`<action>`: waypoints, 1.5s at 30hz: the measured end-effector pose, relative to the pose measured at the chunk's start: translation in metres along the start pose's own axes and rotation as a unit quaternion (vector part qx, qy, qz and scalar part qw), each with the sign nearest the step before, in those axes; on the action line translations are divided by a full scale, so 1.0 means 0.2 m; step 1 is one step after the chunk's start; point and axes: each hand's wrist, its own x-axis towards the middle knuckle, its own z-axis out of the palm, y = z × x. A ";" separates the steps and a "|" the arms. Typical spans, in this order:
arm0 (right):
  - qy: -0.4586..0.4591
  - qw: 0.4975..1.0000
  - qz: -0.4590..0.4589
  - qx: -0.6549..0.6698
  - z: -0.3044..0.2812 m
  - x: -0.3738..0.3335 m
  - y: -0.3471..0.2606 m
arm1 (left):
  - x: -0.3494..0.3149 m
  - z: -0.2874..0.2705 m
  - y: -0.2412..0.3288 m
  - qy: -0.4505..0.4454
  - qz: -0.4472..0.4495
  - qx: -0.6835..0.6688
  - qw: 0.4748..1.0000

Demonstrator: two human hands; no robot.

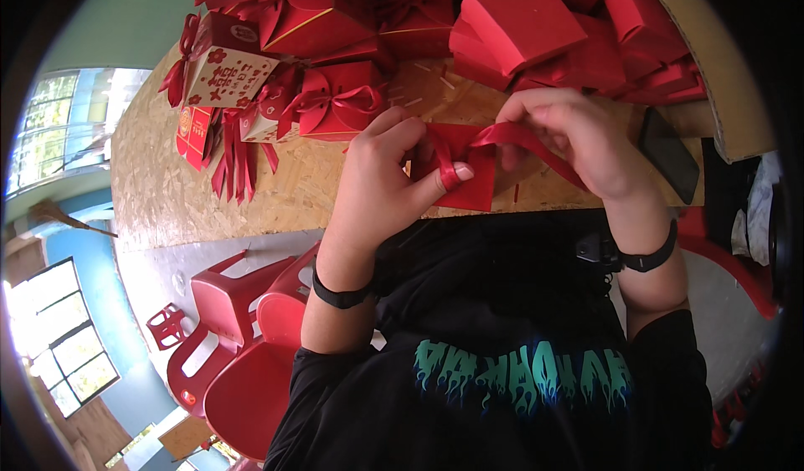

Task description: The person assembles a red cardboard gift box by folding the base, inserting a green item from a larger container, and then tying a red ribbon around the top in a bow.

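A small red gift box [476,193] sits at the table's near edge, partly hidden by my hands. A red satin ribbon [546,146] runs over it. My left hand [387,174] is closed at the box's left side, with the ribbon looped around its thumb. On the right, my right hand [578,140] bends its fingers around the ribbon, and one length hangs down below them. Some of its fingertips are hidden behind the ribbon. Just beyond my left hand stands a red box tied with a bow [339,102].
Plain red boxes [523,23] pile up at the far right beside a cardboard edge [712,61]. Bow-tied boxes and a white patterned box [226,69] stand at the far left, near loose ribbons [237,157]. A dark phone [668,154] lies right. Red chairs [251,370] stand below left.
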 end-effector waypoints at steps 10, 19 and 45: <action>-0.141 0.977 0.133 0.089 -0.02 0.02 0.04 | 0.00 0.01 0.00 0.010 -0.010 0.003 1.000; -0.076 0.992 0.077 0.062 0.06 0.03 0.06 | -0.01 0.00 -0.01 0.003 0.017 -0.002 1.000; 0.023 0.890 -0.215 -0.402 0.22 0.05 0.03 | -0.01 0.01 0.01 -0.077 0.047 0.001 0.996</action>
